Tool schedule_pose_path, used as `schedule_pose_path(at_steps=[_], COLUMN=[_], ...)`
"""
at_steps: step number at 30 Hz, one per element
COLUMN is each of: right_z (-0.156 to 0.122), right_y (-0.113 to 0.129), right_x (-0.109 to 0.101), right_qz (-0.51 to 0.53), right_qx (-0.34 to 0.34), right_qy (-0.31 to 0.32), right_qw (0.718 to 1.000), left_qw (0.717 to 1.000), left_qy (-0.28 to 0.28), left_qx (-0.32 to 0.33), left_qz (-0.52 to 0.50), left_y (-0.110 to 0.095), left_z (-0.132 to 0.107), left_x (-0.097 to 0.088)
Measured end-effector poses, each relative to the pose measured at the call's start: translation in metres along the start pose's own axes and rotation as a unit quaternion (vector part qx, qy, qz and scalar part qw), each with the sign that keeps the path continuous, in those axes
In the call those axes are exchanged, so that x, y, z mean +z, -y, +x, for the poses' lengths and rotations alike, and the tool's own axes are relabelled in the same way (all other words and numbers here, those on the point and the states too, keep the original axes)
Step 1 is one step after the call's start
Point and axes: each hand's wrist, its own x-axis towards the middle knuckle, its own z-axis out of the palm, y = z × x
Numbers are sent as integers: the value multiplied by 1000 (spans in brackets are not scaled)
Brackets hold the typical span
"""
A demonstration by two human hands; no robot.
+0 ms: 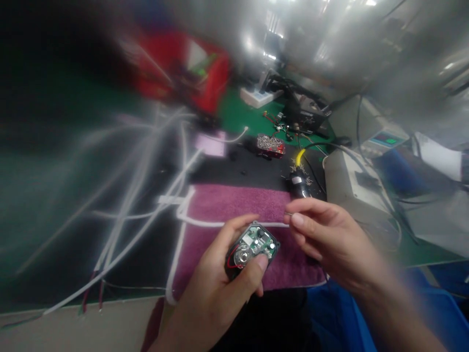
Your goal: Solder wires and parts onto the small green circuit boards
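Cradling the small device (253, 246) above the purple cloth (238, 199), the left hand (220, 288) curls around its casing, thumb over the near edge, apparently to steady it with the circuit board (261, 241) facing up. And the right hand (326, 230)? Thumb and fingertip pinch a thin metal piece (288, 213), likely for fine control; the cloth presumably cushions.

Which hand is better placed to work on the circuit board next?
Likely the right hand: it pinches a small thin piece near the circuit board, while the left hand is occupied holding the black housing.
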Motion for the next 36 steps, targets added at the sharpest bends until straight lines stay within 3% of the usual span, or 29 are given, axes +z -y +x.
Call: schedule_pose_path(at_steps=[9, 13, 17, 21, 25, 36], right_z=[-2, -11, -22, -25, -23, -22], right_y=[-3, -3, -2, -7, -13, -17], right_x=[1, 3, 12, 19, 20, 19], right_qz=[-5, -96, -281, -355, -384, -411], right_qx=[14, -41, -189, -286, -315, -335], right_qy=[-11, 3, 1, -3, 6, 10], right_qw=[1000, 995, 941, 890, 868, 848], left_qw=[1000, 998, 996, 996, 995, 994], left_qy=[-6, -13, 8, 18, 25, 16], left_qx=[15, 53, 87, 86, 96, 104], left_qz=[19, 37, 36, 32, 29, 42], left_y=[2, 12, 20, 23, 22, 23], left_z=[0, 1, 2, 2, 2, 1], left_x=[-2, -6, -8, -6, -6, -7])
